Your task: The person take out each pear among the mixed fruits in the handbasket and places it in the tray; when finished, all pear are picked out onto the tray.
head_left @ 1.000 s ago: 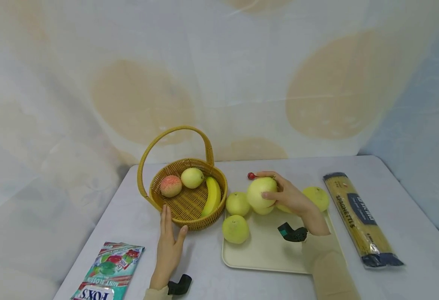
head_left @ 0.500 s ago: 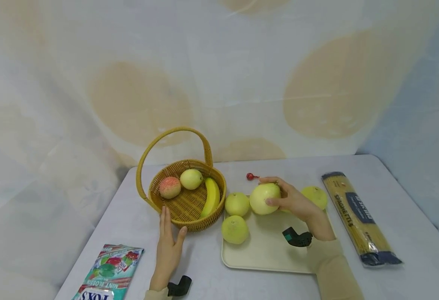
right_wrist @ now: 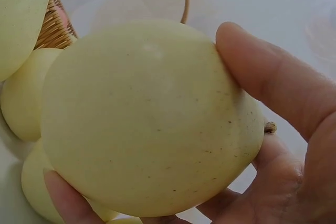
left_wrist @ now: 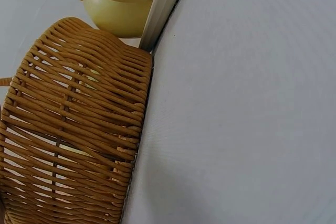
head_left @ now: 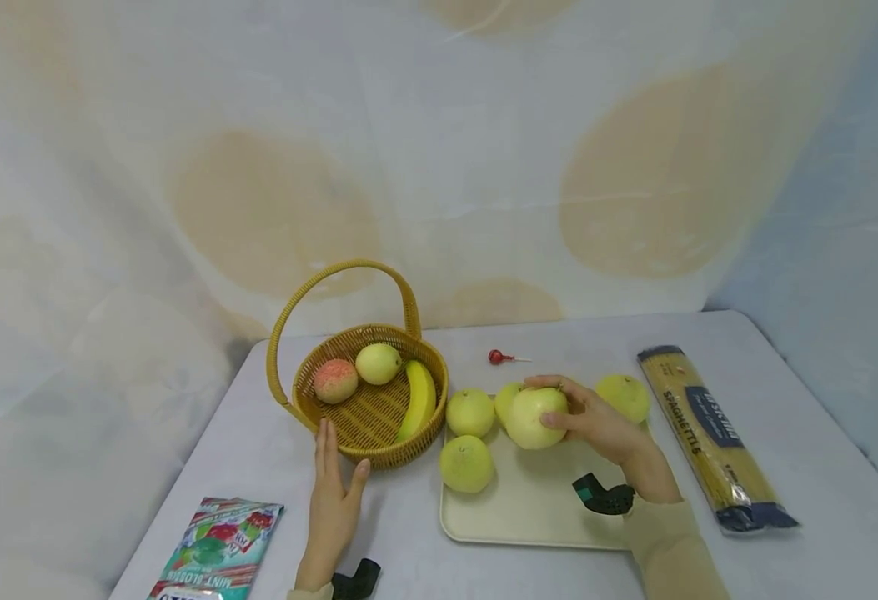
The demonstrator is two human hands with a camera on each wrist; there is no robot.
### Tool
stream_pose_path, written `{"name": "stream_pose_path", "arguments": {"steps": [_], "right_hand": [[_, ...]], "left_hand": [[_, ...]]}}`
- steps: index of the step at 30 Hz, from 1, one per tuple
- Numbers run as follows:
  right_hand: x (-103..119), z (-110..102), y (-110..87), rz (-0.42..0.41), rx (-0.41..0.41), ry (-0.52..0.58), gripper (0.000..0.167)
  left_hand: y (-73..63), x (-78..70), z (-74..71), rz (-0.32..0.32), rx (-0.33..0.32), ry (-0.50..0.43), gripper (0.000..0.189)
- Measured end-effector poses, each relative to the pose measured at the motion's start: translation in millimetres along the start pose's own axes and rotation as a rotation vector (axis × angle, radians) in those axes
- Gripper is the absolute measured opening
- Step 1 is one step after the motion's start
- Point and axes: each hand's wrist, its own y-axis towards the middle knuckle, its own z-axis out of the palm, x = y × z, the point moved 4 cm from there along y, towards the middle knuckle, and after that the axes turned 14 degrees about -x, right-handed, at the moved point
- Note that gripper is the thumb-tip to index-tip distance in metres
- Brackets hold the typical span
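My right hand [head_left: 605, 432] grips a pale yellow-green pear [head_left: 532, 419] above the back of the cream tray [head_left: 532, 512]. In the right wrist view, thumb and fingers curl round this speckled pear [right_wrist: 152, 119], its short stem pointing towards the palm. Several similar yellow-green fruits [head_left: 467, 464] lie along the tray's left and back. My left hand [head_left: 333, 508], fingers straight, is at the near-left side of a woven basket [head_left: 401, 456]; its fingertips appear to touch the rim. Inside the basket are a peach [head_left: 336, 381], a pale green fruit [head_left: 378, 363] and a banana [head_left: 418, 402].
A red lollipop [head_left: 497, 357] lies behind the tray. To the tray's right is a spaghetti packet [head_left: 712, 437]. A sweets bag [head_left: 217, 546] lies at the front left. The basket's tall handle [head_left: 348, 265] arches upward, and the basket stands close against the tray's left side.
My right hand has drawn the pear nearer to me and slightly right, uncovering the lollipop's stick and another fruit behind. The left hand has stayed by the basket.
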Motion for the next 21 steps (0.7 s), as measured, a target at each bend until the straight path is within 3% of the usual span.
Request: {"name": "stream_pose_path", "arguments": {"steps": [6,21], "right_hand": [[-4,3,-2.7,-0.005,0.038,0.011,0.047],[-11,16,-7.0,-0.067,0.161,-0.084,0.039]], "left_hand": [[-0.3,0.1,-0.7,-0.008,-0.002,-0.003,0.081],[0.1,0.1,1.3,-0.010,0.011,-0.001,0.082]]}}
